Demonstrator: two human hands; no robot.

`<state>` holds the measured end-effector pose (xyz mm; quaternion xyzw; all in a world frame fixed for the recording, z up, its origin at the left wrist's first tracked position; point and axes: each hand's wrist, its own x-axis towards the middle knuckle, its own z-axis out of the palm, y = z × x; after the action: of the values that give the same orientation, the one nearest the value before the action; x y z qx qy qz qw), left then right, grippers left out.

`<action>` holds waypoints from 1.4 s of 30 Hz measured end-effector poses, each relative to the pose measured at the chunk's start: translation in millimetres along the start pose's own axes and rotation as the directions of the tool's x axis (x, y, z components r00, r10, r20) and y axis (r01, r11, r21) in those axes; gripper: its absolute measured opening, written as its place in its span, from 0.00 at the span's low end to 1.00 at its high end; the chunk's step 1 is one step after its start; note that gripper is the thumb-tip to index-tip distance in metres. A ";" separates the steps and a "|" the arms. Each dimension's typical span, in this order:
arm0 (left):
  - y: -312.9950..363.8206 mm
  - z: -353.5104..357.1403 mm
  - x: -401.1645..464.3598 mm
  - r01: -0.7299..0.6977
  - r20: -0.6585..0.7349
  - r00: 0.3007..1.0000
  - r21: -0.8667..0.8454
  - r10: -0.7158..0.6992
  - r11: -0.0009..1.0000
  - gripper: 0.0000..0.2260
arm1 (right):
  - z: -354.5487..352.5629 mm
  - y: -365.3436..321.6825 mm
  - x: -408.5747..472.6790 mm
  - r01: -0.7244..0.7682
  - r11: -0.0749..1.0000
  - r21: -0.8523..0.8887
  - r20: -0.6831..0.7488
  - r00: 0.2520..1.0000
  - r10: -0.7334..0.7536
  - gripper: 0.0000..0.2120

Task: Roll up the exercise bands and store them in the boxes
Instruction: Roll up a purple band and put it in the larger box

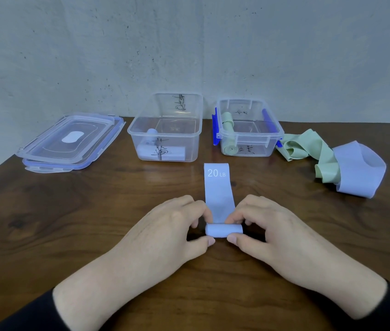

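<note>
Wooden table [70,223]: work surface. Stacked lids [70,142] far left. Left box [165,130] centre far, pale rolls inside. Right box [246,130] beside it, green rolls inside. Loose green band [308,149] and loose blue band [361,168] heaped far right, unrolled. Blue 20 LB band [219,187] flat at centre, near end partly rolled. Left hand [172,232] and right hand [270,230] each pinch roll end, thumb near, fingers far. Step judged: mid-roll. Next: roll away toward far printed end, keeping edges aligned; left box likely destination.

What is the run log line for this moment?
step: rolling | left hand: band | right hand: band | boxes: open
</note>
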<state>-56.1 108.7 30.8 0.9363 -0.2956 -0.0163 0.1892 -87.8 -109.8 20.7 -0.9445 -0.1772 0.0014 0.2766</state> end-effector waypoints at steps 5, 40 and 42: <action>-0.5 0.0 -1.6 -0.007 -0.020 1.000 -0.024 0.006 1.000 0.07 | -0.3 0.3 0.9 -0.028 0.999 0.024 0.003 1.000 0.028 0.12; -1.4 0.8 -2.1 0.005 -0.033 0.999 -0.027 -0.006 1.000 0.11 | 0.2 0.3 0.8 -0.036 0.999 0.021 -0.015 0.999 0.036 0.05; -1.6 0.7 -1.4 0.014 -0.024 1.000 -0.014 -0.014 1.000 0.12 | -0.2 0.0 0.5 -0.034 0.999 0.018 -0.015 0.999 0.034 0.05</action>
<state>-56.5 110.5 29.5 0.9370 -0.2867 -0.0085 0.1992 -87.4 -109.8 20.9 -0.9448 -0.1590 0.0004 0.2864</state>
